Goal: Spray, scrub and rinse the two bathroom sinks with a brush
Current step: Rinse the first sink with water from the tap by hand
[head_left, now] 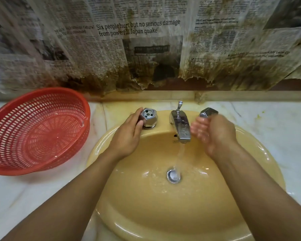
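- The sink (146,206) fills the view from the centre to 6 o'clock; water (178,157) runs from the spout (181,129) onto the drain (173,175)
- The left hand (129,134) grips the left tap knob (148,117) at 11 o'clock of the basin, so it looks placed to change the flow
- The right hand (214,134), blurred, hovers loosely cupped and holding nothing at 3 o'clock of the spout, nearer the stream
- No brush or spray bottle shows
- A red basket (33,136) lies on the marble surface (24,197) at 9 o'clock; stained newspaper (137,28) covers the wall at 12 o'clock
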Demonstrator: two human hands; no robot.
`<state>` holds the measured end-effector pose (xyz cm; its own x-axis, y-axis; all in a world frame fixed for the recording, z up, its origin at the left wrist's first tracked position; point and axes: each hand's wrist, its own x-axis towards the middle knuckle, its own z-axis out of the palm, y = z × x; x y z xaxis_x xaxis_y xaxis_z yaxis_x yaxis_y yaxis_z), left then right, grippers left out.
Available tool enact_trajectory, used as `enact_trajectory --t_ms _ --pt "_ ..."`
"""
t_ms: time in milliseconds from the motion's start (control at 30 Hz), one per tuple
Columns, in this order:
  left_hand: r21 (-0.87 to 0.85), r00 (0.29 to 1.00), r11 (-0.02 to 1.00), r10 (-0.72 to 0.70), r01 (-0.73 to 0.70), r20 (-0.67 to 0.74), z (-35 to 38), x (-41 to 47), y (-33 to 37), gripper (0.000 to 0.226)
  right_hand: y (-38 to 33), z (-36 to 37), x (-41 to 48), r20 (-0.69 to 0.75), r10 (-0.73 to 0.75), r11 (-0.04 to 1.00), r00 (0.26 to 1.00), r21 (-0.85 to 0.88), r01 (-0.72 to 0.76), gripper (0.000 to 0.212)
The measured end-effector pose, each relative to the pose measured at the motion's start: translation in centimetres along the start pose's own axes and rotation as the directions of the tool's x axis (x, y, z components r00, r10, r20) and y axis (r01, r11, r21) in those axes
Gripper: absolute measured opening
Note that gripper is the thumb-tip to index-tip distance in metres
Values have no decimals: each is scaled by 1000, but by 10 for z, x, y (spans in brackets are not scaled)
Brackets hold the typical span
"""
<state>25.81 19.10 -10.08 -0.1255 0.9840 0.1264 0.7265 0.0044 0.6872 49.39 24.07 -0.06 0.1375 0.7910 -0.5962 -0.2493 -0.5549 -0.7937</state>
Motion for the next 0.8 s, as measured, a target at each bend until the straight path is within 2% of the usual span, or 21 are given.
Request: enact_trajectory --t_ms 67,133,200,333,433,533,667,800 --pt "202 997 979 23 -37 70 -3 -12 -10 60 29 -8 7 9 171 983 985 66 -171 32" --pt "399 991 916 -16 -39 133 -2 -16 -15 65 50 -11 3 106 368 917 924 124 -379 34" --pt "505 983 863 -88 -4 158 1 -13 -12 70 61 -10 -3 208 443 848 872 218 -483 43" --pt "565 979 825 -103 -16 178 1 0 -11 89 45 -1 2 402 396 741 826 391 -546 49" --pt "585 977 810 -90 -40 191 -2 4 -13 97 31 7 4 458 355 728 815 411 -548 53" --pt "619 978 783 -71 -66 194 -2 0 -11 102 39 1 3 446 383 738 809 380 -559 51" --pt "644 982 764 -80 -49 170 -2 -12 -17 92 56 -12 9 391 433 741 812 359 -567 54" --pt "655 987 755 -72 -42 145 -3 -18 -20 89 43 3 3 429 400 770 810 321 -551 48"
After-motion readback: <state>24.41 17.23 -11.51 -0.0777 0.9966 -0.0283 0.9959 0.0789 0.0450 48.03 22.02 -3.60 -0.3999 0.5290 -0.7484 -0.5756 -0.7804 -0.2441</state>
